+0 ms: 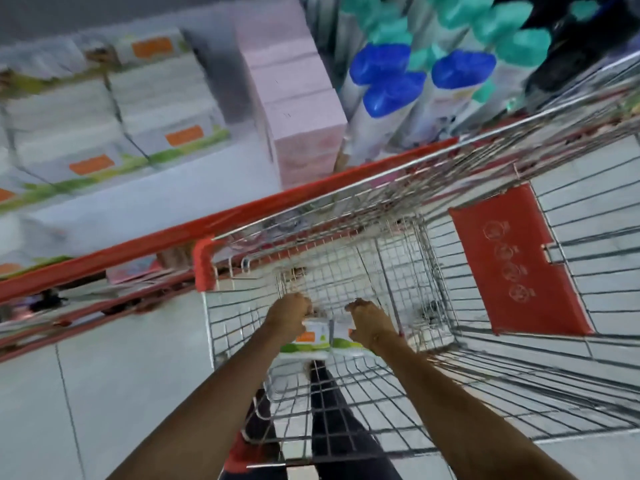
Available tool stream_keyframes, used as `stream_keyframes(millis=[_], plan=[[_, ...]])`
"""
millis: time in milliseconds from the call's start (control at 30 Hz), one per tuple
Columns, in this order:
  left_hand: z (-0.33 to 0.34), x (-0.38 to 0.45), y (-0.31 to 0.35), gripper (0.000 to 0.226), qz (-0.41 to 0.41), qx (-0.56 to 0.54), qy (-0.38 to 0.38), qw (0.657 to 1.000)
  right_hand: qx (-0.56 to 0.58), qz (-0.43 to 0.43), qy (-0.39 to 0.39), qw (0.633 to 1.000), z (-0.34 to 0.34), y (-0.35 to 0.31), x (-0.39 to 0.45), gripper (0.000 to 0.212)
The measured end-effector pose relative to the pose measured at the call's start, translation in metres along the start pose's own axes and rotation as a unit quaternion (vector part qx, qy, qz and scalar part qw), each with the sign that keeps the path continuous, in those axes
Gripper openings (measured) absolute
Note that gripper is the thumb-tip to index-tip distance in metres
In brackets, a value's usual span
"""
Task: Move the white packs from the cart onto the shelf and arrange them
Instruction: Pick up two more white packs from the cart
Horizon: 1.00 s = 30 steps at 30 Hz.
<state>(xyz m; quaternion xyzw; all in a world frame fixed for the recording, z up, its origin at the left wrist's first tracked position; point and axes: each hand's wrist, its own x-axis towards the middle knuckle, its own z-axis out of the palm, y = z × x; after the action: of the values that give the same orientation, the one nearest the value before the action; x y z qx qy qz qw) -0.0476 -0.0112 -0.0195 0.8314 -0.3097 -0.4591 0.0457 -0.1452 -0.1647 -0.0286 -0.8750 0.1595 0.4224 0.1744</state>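
White pack (320, 337), orange label patch and green band, is gripped inside the wire cart (485, 386) by left hand (289, 315) and right hand (369, 318), fingers apparently curled around its ends; label text blurred, unreadable.

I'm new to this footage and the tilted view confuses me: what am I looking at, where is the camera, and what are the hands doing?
There is one picture, from a wide-angle camera on a person's head, looking down, so everything leans. The two bare arms are the wearer's own. Both reach into a wire shopping cart with red trim. The left hand and right hand grip opposite ends of a white pack with orange label and green stripe, low in the basket. Similar white packs already sit on the shelf at upper left, beside pink boxes and blue-capped bottles. The picture is blurred, so label text cannot be read.
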Motion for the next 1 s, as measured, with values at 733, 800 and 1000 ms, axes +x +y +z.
stream_keyframes(millis=[733,800,1000], plan=[[0.027,-0.019,0.0,0.062,-0.095,-0.018,0.004,0.995,-0.023,-0.046,-0.074,0.996,-0.003,0.019,0.006,0.065],[0.014,-0.03,0.0,0.057,-0.097,-0.02,0.011,0.995,-0.012,-0.057,-0.064,0.996,-0.016,0.013,-0.007,0.064],[-0.046,-0.08,-0.005,0.062,-0.076,-0.099,0.068,0.99,0.015,-0.092,-0.016,0.996,-0.077,-0.008,-0.054,0.053]])
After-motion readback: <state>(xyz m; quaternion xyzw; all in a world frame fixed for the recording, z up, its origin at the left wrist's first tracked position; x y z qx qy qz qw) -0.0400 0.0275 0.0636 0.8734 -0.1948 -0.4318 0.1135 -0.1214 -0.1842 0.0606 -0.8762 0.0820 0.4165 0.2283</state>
